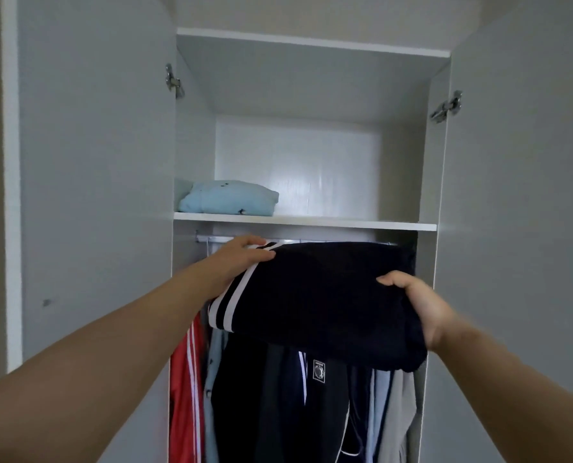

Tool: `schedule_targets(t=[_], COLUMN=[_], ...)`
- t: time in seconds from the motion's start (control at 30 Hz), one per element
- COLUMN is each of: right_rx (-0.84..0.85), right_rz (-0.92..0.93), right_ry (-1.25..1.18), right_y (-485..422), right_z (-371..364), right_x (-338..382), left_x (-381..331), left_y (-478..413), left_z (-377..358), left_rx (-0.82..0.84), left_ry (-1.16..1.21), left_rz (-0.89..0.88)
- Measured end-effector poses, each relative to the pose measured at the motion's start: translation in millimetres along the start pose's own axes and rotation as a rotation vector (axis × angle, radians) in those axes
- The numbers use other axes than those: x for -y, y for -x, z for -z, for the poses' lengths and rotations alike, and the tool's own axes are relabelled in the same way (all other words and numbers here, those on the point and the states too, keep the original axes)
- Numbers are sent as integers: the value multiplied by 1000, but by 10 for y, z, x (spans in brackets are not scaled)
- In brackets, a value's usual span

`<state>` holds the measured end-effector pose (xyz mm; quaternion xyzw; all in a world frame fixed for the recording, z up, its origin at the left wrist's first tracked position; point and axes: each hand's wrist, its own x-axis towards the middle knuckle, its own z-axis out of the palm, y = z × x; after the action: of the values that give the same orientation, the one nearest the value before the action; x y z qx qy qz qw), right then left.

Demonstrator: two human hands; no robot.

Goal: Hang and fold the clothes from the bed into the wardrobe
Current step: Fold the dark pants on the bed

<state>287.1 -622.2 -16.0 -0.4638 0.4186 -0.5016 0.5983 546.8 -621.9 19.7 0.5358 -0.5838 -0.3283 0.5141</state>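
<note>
Both hands clasp the folded dark garment (321, 295), left hand (241, 259) on its white-striped edge, right hand (418, 305) on the opposite side. It is held before the open wardrobe (311, 88), just below the shelf (345, 224) bearing a folded light-blue garment (228, 198); hung clothes (278, 402) beneath.

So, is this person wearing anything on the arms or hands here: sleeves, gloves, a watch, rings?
Nothing worn shows. The left hand and right hand are bare: no gloves, and no rings on the fingers in view. The left forearm and right forearm are bare down to the frame's edge, with no sleeve, watch or bracelet visible.
</note>
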Motion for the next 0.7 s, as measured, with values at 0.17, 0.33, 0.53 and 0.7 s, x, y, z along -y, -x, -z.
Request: schedule_targets(t=[0.17,0.33,0.53,0.7], right_rx=[65,96,103,71], right_rz=[39,86,182,254], right_ry=[33,74,95,120], right_y=[-707,-1418,-2323,-3014], right_z=[189,202,85,-64], right_x=[420,767,1127,1441], left_x=[-148,-237,-365,-439], left_y=[-794,-1470,-2374,-3177], left_z=[-182,-207,-75,58], left_rx=[-90,-110,-120,-132], left_ry=[-24,5,49,58], left_rz=[-58,-100,-182,-262])
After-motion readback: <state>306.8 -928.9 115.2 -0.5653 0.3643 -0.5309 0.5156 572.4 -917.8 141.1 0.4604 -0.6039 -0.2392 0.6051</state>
